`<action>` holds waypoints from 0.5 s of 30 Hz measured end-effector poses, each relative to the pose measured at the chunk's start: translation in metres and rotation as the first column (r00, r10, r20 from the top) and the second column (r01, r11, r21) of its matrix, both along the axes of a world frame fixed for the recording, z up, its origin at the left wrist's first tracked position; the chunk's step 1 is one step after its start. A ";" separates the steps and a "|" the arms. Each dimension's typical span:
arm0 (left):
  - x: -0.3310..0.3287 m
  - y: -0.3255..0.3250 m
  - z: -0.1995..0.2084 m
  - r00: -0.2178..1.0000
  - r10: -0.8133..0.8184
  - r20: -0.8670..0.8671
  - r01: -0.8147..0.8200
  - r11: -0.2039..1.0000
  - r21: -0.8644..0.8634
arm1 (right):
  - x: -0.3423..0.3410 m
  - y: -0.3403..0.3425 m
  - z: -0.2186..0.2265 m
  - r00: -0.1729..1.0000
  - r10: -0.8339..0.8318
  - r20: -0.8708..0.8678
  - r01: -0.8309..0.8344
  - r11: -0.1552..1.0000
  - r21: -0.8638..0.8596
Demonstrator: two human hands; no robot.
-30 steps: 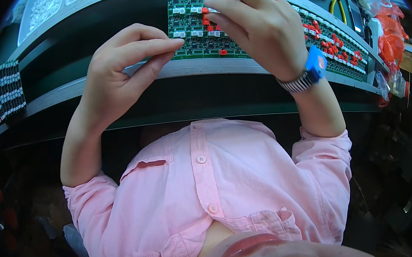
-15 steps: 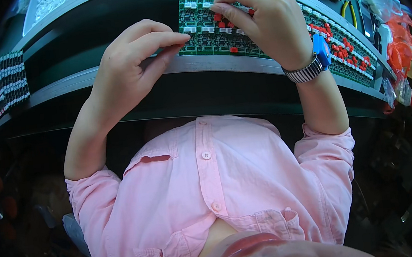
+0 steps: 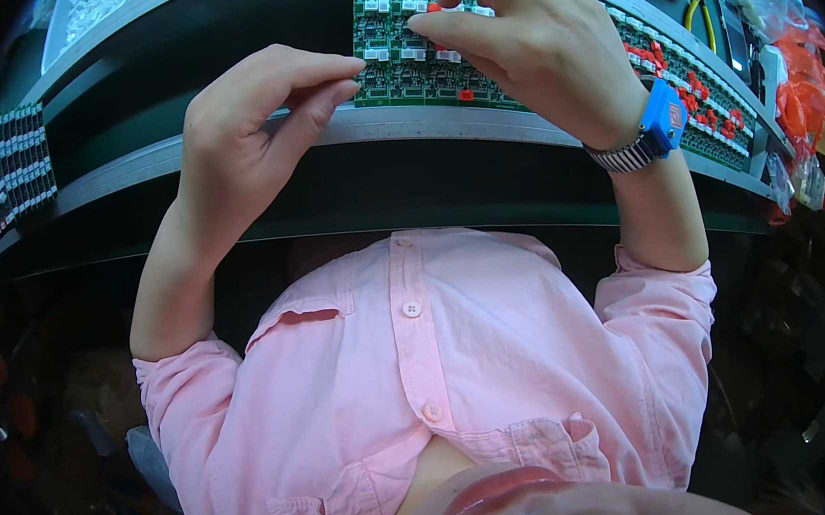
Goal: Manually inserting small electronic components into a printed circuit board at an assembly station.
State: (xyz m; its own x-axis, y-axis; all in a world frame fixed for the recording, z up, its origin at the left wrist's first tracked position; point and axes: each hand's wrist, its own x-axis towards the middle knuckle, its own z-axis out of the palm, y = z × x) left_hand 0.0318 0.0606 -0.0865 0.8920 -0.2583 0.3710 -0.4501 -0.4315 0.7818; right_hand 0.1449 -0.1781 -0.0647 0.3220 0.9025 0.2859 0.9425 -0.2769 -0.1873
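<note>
A green circuit board (image 3: 402,62) with rows of small white parts lies on a metal rail (image 3: 339,129) in front of me. My left hand (image 3: 253,123) rests at the board's left edge, fingertips touching it. My right hand (image 3: 531,44) is over the board's upper middle, its fingertips pinched together on the board's surface; whether a small part sits between them is hidden. A blue strap with a metal band (image 3: 646,132) circles my right wrist. A few small red parts show on the board near my right fingers.
More green boards with red parts (image 3: 692,92) continue to the right along the rail. A tray of dark parts in rows (image 3: 12,179) lies at the left. Bags of red-orange parts (image 3: 799,106) sit at the far right. A pale tray (image 3: 90,10) is at the back left.
The view has shifted, so board and hands sit higher in the picture. My right fingertips have moved slightly across the board; my left hand stays at the board's left edge.
</note>
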 end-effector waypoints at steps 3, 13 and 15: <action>-0.002 -0.001 0.001 0.999 0.029 -0.033 -0.028 1.000 0.014 | 0.002 0.000 0.002 0.998 0.052 0.031 -0.051 0.998 -0.047; -0.005 -0.001 -0.002 0.999 0.007 -0.034 -0.007 1.000 0.008 | 0.005 -0.002 0.004 0.997 0.061 -0.048 -0.062 0.998 -0.023; -0.005 0.000 0.001 1.000 0.001 -0.018 -0.001 1.000 0.001 | -0.002 -0.003 0.004 0.987 -0.021 -0.158 0.023 1.000 0.011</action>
